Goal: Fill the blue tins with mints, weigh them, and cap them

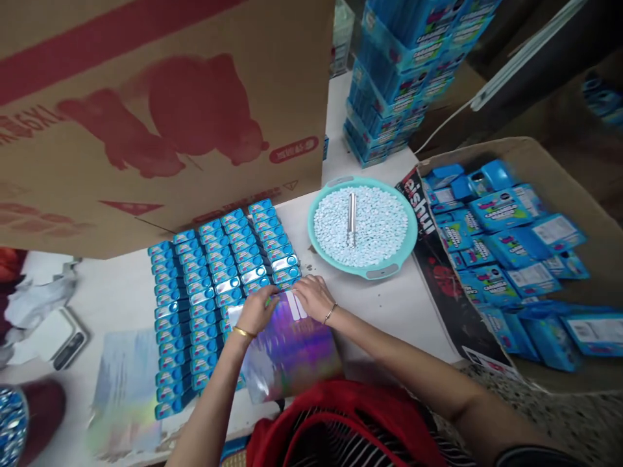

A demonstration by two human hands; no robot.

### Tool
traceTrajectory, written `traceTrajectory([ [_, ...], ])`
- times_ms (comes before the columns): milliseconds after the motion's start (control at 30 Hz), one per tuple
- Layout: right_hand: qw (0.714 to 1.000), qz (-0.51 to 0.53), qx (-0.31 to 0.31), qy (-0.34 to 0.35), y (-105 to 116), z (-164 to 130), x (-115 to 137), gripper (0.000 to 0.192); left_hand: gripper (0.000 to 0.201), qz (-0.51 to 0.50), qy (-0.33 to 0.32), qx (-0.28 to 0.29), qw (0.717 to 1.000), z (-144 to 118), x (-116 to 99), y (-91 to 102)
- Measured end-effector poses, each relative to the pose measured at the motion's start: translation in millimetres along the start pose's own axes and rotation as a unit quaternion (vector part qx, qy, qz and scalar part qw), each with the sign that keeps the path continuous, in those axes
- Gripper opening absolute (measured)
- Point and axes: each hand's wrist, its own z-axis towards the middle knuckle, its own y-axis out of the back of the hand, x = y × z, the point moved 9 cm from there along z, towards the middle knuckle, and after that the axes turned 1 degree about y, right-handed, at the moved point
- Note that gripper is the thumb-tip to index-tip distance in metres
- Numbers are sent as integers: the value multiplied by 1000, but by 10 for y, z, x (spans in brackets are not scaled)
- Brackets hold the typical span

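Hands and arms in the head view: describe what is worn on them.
Both forearms are bare, with no sleeves or gloves. The left hand has a gold-coloured bangle at the wrist. The right hand has a thin, gold-coloured bracelet at its wrist. No rings can be made out.

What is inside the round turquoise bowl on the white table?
The round turquoise bowl is filled with small pale tablets, and a silver metal tube lies on top. The bowl's bottom is covered, so nothing under the tablets shows.

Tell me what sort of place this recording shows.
Probably a small packing workshop: rows of blue tins on the table, a basin of white tablets, and a carton of blue packets.
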Motion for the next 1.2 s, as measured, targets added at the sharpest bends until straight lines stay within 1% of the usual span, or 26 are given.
traceTrajectory([
  [133,1000,7,20,11,-147,146,25,23,27,112,-31,-52,992,-43,-35,-2],
  [200,1000,5,27,10,-210,198,13,22,29,151,-36,-69,985,-57,-43,-31],
  [333,999,-5,34,-1,-291,249,-35,23,28,160,-27,-83,983,-105,-3,-118],
  [433,999,-14,35,-8,-316,247,-58,24,30,171,-53,-103,978,-168,-39,-169],
  [567,999,-22,36,-11,-326,235,-58,25,28,165,-79,-130,974,-290,-110,-216],
  [700,999,-25,34,-11,-328,231,-48,27,21,145,-53,-134,979,-522,-210,-205],
  [767,999,-23,33,-8,-329,222,-39,27,16,90,-27,-129,987,-658,-272,-136],
  [833,999,-23,34,-2,-322,202,-25,27,14,-5,16,-152,988,-754,-289,25],
  [867,999,-20,28,3,-301,191,-12,26,15,-67,48,-183,980,-780,-259,141],
  [900,1000,-6,12,9,-254,181,6,26,16,-137,84,-222,962,-790,-198,261],
  [933,999,26,-16,15,-179,174,27,28,18,-211,120,-265,933,-784,-115,369],
  [967,995,78,-51,19,-84,169,42,33,20,-283,150,-303,897,-755,-25,450],
  [1000,985,148,-85,17,14,168,42,39,23,-347,171,-334,859,-699,58,506],
  [1033,967,229,-111,8,94,178,28,45,25,-400,183,-355,825,-617,125,541],
  [1067,944,307,-120,-5,140,205,10,50,27,-440,188,-367,798,-517,175,564],
  [1100,922,369,-115,-24,154,248,-3,52,28,-466,189,-372,780,-407,209,580],
  [1133,903,414,-107,-45,154,302,-15,52,29,-481,189,-375,770,-302,234,592],
  [1200,879,457,-107,-82,169,428,-51,44,29,-492,188,-374,763,-110,267,604],
])
